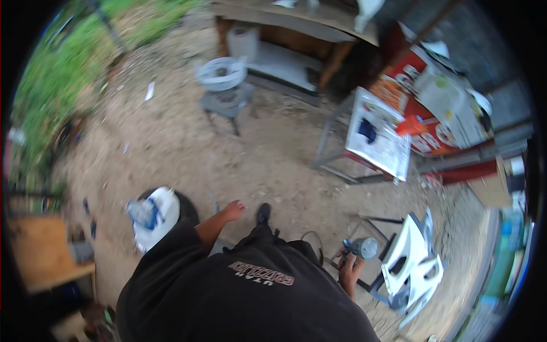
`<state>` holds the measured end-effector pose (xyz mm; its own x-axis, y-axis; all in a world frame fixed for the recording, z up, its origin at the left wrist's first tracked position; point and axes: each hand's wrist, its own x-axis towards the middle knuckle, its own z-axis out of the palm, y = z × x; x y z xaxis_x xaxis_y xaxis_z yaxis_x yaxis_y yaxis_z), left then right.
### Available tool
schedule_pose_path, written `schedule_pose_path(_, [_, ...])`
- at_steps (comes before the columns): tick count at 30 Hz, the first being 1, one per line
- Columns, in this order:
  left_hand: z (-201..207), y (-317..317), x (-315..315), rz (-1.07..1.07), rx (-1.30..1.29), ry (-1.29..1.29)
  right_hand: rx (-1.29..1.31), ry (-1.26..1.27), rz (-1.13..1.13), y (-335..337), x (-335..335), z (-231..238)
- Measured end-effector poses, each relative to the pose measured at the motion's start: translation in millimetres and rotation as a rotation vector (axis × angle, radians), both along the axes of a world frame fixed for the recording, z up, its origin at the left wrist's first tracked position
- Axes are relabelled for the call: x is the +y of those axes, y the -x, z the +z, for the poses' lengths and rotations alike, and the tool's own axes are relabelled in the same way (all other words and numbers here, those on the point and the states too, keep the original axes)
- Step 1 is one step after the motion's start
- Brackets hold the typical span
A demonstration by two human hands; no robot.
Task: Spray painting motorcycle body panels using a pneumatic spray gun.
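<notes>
My right hand [348,267] is closed around a spray gun [360,248] with a round, greyish cup on it. A thin dark hose [314,235] curves near it, and I cannot make out where it joins. Just right of the spray gun, a white moulded panel with cut-out openings [408,256] rests on a dark metal stand [372,231]. My left hand [233,211] hangs in front of my body, above the ground and apart from other things. Its fingers are blurred, and nothing shows in them.
To my left, a white lid-like surface [166,214] holds a blue-and-clear plastic bag [143,212]. A silver-topped table [373,149] with an orange-red item [411,125] stands ahead right. Farther off are a white basin [221,74] on a stool and a wooden bench [285,17].
</notes>
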<state>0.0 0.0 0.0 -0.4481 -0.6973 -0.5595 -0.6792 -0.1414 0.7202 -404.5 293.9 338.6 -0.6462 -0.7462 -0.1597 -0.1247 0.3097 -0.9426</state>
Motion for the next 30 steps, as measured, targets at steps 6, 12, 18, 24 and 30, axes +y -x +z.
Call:
schedule_pose_path(6, [19.8, -57.7, 109.4, 0.167, -0.028, -0.086, -0.094, -0.007, 0.113, -24.2, 13.6, -8.7])
schedule_pose_path(12, [59.0, -163.8, 261.6, 0.23, -0.147, 0.06, -0.159, 0.115, 0.256, -37.9, -1.5, -26.5])
schedule_pose_path(18, [96.9, -208.7, 335.1, 0.179, -0.25, -0.029, -0.167, 0.249, 0.304, -98.5, 22.3, -24.9])
schedule_pose_path(24, [68.5, -250.0, 390.5, 0.295, -0.173, -0.105, -0.241, 0.139, 0.476, -136.8, 77.4, -47.1])
schedule_pose_path(30, [53.4, -322.6, 418.6, 0.153, -0.268, -0.132, -0.146, 0.059, 0.545, -197.3, 99.8, -33.8])
